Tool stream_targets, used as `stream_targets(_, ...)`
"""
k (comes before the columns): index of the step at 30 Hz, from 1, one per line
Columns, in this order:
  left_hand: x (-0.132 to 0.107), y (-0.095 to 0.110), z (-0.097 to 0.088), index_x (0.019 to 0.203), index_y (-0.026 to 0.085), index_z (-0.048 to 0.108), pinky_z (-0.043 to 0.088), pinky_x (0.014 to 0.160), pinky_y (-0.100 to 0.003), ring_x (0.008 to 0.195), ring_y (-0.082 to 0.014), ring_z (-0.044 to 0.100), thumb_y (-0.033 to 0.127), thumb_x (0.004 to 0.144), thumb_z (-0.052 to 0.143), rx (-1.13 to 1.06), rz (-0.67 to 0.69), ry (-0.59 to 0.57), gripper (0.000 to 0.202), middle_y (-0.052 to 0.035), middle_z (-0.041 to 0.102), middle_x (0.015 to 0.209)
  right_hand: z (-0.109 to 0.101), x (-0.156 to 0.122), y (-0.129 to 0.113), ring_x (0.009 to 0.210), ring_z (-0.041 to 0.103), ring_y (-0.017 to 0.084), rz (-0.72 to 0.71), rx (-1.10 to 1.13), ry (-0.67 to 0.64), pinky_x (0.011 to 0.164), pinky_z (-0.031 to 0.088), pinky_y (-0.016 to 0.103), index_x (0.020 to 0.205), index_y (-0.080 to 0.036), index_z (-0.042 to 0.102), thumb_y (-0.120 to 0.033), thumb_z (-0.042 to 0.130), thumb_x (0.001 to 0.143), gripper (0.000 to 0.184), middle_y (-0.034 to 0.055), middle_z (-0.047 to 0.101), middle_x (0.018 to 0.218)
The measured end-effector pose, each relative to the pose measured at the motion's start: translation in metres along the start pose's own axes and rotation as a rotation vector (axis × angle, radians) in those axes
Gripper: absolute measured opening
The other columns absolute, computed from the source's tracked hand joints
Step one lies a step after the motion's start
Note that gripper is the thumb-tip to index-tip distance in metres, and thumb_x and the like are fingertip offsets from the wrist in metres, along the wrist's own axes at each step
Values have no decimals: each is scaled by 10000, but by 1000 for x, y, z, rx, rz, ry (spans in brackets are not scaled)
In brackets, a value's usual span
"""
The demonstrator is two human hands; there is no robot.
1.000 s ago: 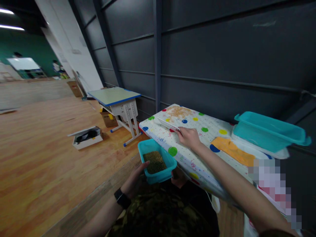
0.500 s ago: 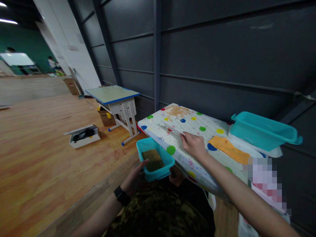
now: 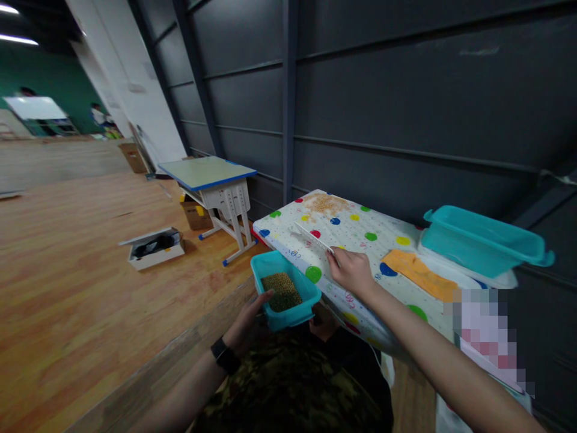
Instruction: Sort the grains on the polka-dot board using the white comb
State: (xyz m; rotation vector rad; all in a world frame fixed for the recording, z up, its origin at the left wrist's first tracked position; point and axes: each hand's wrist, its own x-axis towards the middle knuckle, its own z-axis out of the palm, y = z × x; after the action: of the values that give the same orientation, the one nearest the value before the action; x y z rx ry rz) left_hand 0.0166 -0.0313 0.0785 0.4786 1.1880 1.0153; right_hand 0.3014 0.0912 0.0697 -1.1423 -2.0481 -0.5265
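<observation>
My left hand (image 3: 250,314) grips the near left side of a teal plastic container (image 3: 311,294), thumb over its rim. Small yellow-brown and green grains (image 3: 282,291) lie inside it. The container is held beside the near edge of a table (image 3: 345,243) with a spotted white cover. Above that cover, my right hand (image 3: 353,272) is closed on one end of a thin white flat sheet (image 3: 314,238), seen almost edge-on; its exact kind cannot be told. Beyond the sheet, a spread of pale tan grains (image 3: 325,204) lies near the table's far left corner.
An orange cloth (image 3: 418,275) and a larger teal bin (image 3: 482,240) on a white lid are at the table's right. A dark panelled wall (image 3: 406,120) runs behind. Leftward stand a small desk (image 3: 207,172) and an open white box (image 3: 155,257) on the floor.
My right hand and the white sheet have shifted slightly toward the table's near edge. The container stays in my left hand, almost unmoved, and the view has drifted slightly.
</observation>
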Motion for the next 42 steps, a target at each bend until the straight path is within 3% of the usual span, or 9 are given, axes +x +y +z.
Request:
stream_targets(3,3,-2,-1,1488,156,755,681,650,-296,887,-247,872,311,1112,697,13,-6,14,411,-173,889,1217,0,-1,-4,646,763,189,-56,63,-23,619,469,271,991,-216,847,-287,570,1106,309,72,860,802)
stream_targets(6,7,-3,-2,1472,138,758,665,616,-295,829,-242,862,323,1115,694,21,-12,14,407,-185,888,1202,0,0,-5,712,802,196,-55,85,24,665,515,266,1029,-212,862,-297,577,1119,310,87,890,897)
stream_targets(9,8,-4,-3,1496,141,739,655,584,-298,805,-243,858,317,1120,685,21,-3,-1,418,-184,886,1210,-1,1,-1,689,803,198,-25,40,60,643,511,270,1003,-201,865,-300,563,1122,340,91,884,861)
stream_targets(13,5,0,-1,1495,156,738,658,579,-288,858,-247,870,274,1123,671,9,23,-1,395,-175,884,1226,-4,0,-1,691,806,199,-43,69,3,638,524,275,1008,-214,864,-293,571,1107,319,80,886,859)
stream_targets(20,6,4,2,1460,121,756,636,538,-281,670,-208,811,288,1145,638,39,14,40,375,-163,891,1051,-8,-6,-19,733,823,178,-154,208,28,693,571,259,1004,-234,848,-286,559,1137,322,50,889,882)
stream_targets(26,14,-2,-5,1424,116,781,658,584,-293,681,-206,817,306,1135,668,11,-3,42,364,-173,890,1086,-9,4,9,537,693,175,-22,23,166,563,425,281,893,-199,786,-322,565,1111,334,60,785,669)
stream_targets(31,16,-3,-6,1477,119,744,658,577,-306,744,-226,839,291,1149,641,7,2,28,384,-171,887,1135,-8,8,35,496,610,195,116,-163,62,552,291,312,814,-212,722,-359,513,1080,369,64,706,586)
stream_targets(37,17,-4,-7,1483,124,728,665,594,-306,761,-232,846,305,1145,657,8,-17,32,391,-159,886,1090,-3,5,26,510,615,184,50,-114,44,561,298,301,840,-200,749,-358,517,1094,379,59,694,577)
stream_targets(42,19,-5,-8,1454,128,738,661,585,-299,745,-225,838,306,1149,652,3,-15,25,364,-137,878,1032,-3,6,17,513,628,178,7,-71,117,565,334,294,882,-198,769,-344,516,1117,376,49,707,586)
